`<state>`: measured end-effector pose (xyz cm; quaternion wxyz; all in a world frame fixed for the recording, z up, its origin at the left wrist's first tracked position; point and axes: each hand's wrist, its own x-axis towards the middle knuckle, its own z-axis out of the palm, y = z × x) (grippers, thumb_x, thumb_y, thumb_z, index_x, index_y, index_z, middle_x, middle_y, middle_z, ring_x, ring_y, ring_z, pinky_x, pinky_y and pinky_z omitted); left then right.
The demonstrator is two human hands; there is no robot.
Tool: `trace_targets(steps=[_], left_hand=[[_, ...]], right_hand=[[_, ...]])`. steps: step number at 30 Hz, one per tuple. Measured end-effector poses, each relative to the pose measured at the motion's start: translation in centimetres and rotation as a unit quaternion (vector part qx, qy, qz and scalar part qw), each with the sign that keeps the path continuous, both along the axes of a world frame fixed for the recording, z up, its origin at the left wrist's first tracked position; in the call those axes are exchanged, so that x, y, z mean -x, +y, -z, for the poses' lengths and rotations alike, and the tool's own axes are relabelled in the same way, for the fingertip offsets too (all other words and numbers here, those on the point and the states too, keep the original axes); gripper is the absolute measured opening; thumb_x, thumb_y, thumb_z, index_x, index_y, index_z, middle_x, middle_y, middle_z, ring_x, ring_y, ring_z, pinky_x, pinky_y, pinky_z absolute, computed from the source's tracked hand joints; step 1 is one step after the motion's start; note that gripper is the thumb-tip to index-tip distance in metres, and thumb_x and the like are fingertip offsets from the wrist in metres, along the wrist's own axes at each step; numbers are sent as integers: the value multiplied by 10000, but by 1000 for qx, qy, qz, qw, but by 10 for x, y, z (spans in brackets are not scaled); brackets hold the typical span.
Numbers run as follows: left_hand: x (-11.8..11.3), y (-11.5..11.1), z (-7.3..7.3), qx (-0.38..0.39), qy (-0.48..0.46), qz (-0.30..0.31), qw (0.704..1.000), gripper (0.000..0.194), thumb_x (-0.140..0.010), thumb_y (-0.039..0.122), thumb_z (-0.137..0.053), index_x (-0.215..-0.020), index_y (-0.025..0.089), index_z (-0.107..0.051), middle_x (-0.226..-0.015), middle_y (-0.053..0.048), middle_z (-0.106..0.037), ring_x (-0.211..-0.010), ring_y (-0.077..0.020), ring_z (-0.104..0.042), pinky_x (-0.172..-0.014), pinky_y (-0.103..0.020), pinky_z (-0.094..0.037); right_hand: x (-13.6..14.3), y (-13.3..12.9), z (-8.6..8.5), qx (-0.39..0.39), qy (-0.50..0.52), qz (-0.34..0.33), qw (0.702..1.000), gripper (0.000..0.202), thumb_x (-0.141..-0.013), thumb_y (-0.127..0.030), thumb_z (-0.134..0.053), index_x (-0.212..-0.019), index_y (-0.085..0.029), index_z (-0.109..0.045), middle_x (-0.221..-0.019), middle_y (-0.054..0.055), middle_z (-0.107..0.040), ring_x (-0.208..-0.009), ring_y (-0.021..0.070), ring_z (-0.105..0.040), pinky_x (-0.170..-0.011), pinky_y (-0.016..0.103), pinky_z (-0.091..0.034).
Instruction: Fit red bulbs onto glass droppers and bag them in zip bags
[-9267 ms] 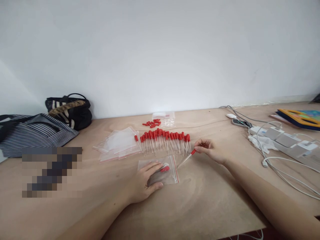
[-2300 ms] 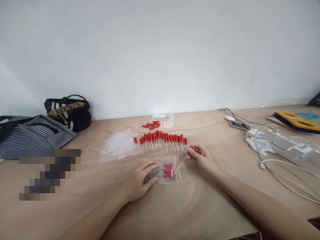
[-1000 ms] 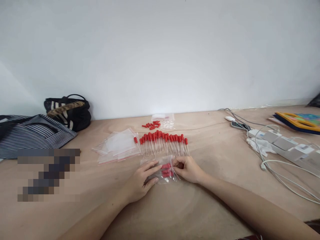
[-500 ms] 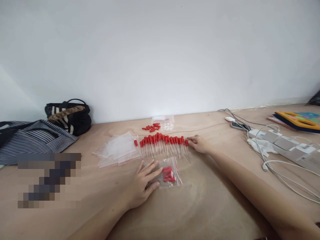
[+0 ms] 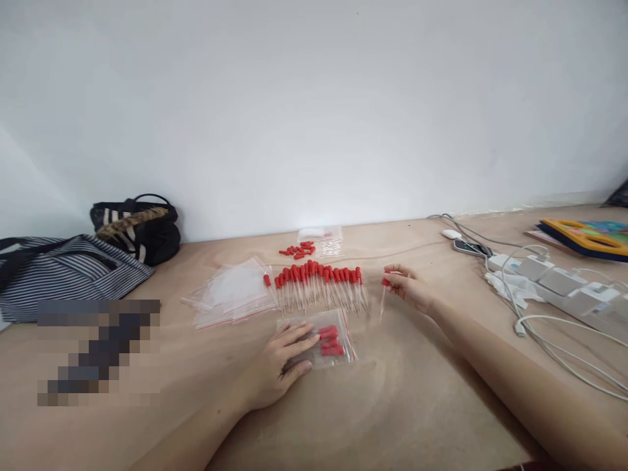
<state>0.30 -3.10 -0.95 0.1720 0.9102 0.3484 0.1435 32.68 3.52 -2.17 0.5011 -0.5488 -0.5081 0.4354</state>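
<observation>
On the surface (image 5: 402,405) a row of droppers (image 5: 318,286) lies at the middle. Just near of it lies a zip bag (image 5: 324,340) with droppers in it, under the left hand (image 5: 279,363). The right hand (image 5: 409,288), right of the row, holds 1 dropper (image 5: 383,297). Empty bags (image 5: 230,291) lie left of the row, loose caps (image 5: 298,249) far of it, a power strip (image 5: 554,281) far right, and 2 handbags (image 5: 98,255) far left.

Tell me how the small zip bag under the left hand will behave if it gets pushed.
The zip bag looks like thin clear film, so probably floppy and light. On the smooth table it would likely slide; the left hand lies flat on it. The red-capped droppers inside may shift.
</observation>
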Motion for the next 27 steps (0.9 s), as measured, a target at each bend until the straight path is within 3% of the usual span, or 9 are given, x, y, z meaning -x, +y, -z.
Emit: trace_targets(steps=[3, 8, 13, 20, 27], left_hand=[[-1, -1, -3, 4, 12, -6, 1000, 417, -844, 273, -457, -1260, 296, -427, -1327, -43, -422, -1229, -227, -368, -1030, -513, -228], [-2, -3, -5, 4, 15, -28, 999, 452, -842, 279, -460, -1288, 292, -388, -1351, -47, -390, -1233, -227, -361, -1012, -471, -295], [0, -4, -3, 19, 7, -54, 998, 472, -827, 295, -476, -1291, 289, -387, -1353, -50, -386, -1217, -249, -379, -981, -455, -349], [2, -1, 7, 6, -22, -39, 999, 502, -826, 303, -479, -1310, 316, -346, -1353, -31, -386, -1211, -242, -382, -991, -445, -339], [2, -1, 10, 6, -19, -41, 999, 523, -831, 311, -473, -1327, 318, -308, -1373, -28, -353, -1228, -241, -356, -1001, -458, -320]], right_hand=[[16, -21, 0, -33, 113, 4, 993, 436, -597, -479, -654, -904, -195, -528, -655, -10, -576, -546, 100, -521, -552, 255, -423], [48, -42, 4, -62, 114, 53, 990, 452, -603, -523, -643, -870, -184, -509, -664, -20, -539, -555, 104, -521, -563, 264, -430], [62, -50, 4, -51, 148, 96, 983, 467, -579, -543, -647, -832, -195, -464, -660, -14, -552, -581, 117, -547, -588, 273, -460], [83, -61, 13, -31, 144, 39, 988, 430, -581, -505, -679, -776, -206, -439, -673, -9, -588, -607, 134, -590, -595, 277, -477], [88, -60, 19, -30, -6, -57, 998, 254, -659, -400, -641, -753, -166, -615, -639, 15, -628, -556, 125, -544, -549, 265, -447]])
